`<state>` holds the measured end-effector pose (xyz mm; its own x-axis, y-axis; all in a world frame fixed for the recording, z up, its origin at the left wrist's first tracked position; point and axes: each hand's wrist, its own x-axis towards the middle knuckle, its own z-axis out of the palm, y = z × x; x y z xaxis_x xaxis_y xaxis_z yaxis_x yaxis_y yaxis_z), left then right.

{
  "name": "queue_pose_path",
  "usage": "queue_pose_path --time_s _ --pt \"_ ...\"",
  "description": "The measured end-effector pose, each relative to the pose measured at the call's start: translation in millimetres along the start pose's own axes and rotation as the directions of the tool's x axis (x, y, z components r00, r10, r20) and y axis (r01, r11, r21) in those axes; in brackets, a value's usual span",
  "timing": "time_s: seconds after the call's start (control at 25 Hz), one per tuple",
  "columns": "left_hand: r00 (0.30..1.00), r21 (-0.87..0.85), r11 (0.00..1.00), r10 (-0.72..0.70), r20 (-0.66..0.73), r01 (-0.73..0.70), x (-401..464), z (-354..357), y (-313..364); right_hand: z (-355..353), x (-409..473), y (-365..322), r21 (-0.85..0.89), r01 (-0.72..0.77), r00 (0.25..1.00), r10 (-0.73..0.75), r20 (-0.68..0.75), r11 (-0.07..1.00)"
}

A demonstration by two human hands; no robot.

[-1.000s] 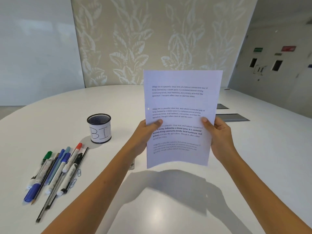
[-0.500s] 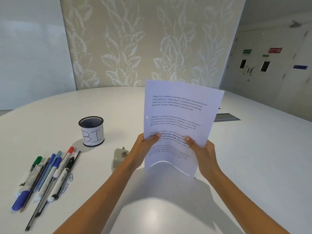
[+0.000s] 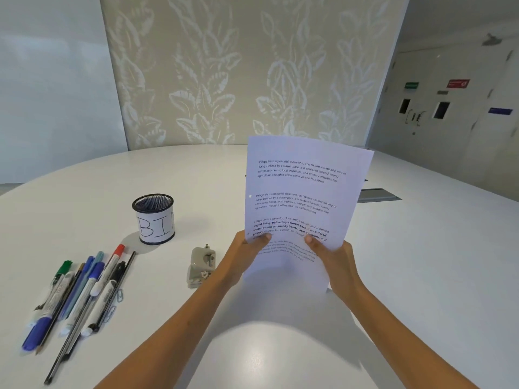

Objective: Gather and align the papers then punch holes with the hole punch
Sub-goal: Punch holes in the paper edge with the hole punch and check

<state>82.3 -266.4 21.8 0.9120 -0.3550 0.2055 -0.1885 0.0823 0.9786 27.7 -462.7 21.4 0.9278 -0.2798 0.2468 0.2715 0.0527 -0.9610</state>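
Papers: gathered into one stack, held near upright above the counter, lower edge bowed; one punched hole shows at the left margin. Left hand, right hand: each grip pinches a bottom corner. Hole punch: on the counter just left of the left hand, untouched. Remaining, by judgement: squaring, further punching.

A white table is carrying a punch just left of the left hand. Farther left a mesh cup is standing, and pens with paper clips are lying beyond it.
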Motion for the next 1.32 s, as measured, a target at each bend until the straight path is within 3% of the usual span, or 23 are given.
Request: queue_pose_path --time_s 0.16,0.24,0.32,0.4,0.48,0.52,0.56,0.6,0.68,0.72,0.88,0.96,1.08,1.12,1.24,1.32 --pt "0.987 0.013 1.000 0.028 -0.156 -0.026 11 -7 23 -8 17 -12 -0.069 -0.018 0.999 0.014 -0.049 0.997" --pt "0.932 0.198 0.972 0.185 -0.311 -0.127 23 -17 50 -15 28 -24 -0.127 -0.019 0.999 0.013 -0.050 0.992" --pt "0.820 0.525 0.819 0.454 -0.348 -0.231 36 -30 90 -22 39 -38 -0.217 -0.009 1.000 0.004 -0.025 0.976" --pt "0.743 0.800 0.538 0.643 -0.185 -0.266 47 -40 132 -25 49 -54 -0.319 0.015 1.000 -0.010 0.017 0.948" --pt "0.794 0.918 0.322 0.608 -0.013 -0.232 57 -47 169 -26 58 -74 -0.426 0.054 0.997 -0.023 0.076 0.903" --pt "0.856 0.925 0.298 0.515 0.053 -0.236 60 -52 183 -26 62 -84 -0.477 0.079 0.993 -0.027 0.115 0.875" --pt "0.919 0.902 0.347 0.376 0.118 -0.257 61 -57 194 -26 65 -94 -0.521 0.112 0.987 -0.034 0.156 0.846" --pt "0.959 0.842 0.468 0.210 0.190 -0.270 62 -62 201 -26 68 -104 -0.552 0.144 0.980 -0.043 0.192 0.821" --pt "0.945 0.682 0.704 -0.044 0.325 -0.201 57 -68 201 -26 71 -121 -0.588 0.218 0.963 -0.075 0.257 0.779" --pt "0.929 0.634 0.754 -0.089 0.360 -0.173 55 -69 195 -28 72 -128 -0.601 0.253 0.953 -0.087 0.290 0.758" --pt "0.939 0.445 0.883 -0.014 0.345 -0.151 50 -72 162 -47 79 -144 -0.682 0.305 0.944 -0.117 0.308 0.665" --pt "0.955 0.318 0.941 0.022 0.297 -0.120 47 -78 148 -66 82 -151 -0.656 0.300 0.949 -0.146 0.280 0.692" --pt "0.961 0.124 0.986 0.074 0.268 -0.111 43 -83 128 -93 83 -147 -0.287 0.174 0.970 -0.113 0.215 0.942" --pt "0.961 0.051 0.993 0.094 0.261 -0.111 41 -80 122 -97 83 -142 -0.157 0.115 0.975 -0.081 0.208 0.981" --pt "0.976 -0.089 0.991 0.114 0.186 -0.099 36 -61 103 -91 76 -122 -0.009 0.017 0.971 -0.015 0.238 1.000" --pt "0.991 -0.070 0.995 0.078 0.109 -0.071 35 -46 90 -78 67 -108 0.009 0.015 0.983 -0.016 0.181 1.000"
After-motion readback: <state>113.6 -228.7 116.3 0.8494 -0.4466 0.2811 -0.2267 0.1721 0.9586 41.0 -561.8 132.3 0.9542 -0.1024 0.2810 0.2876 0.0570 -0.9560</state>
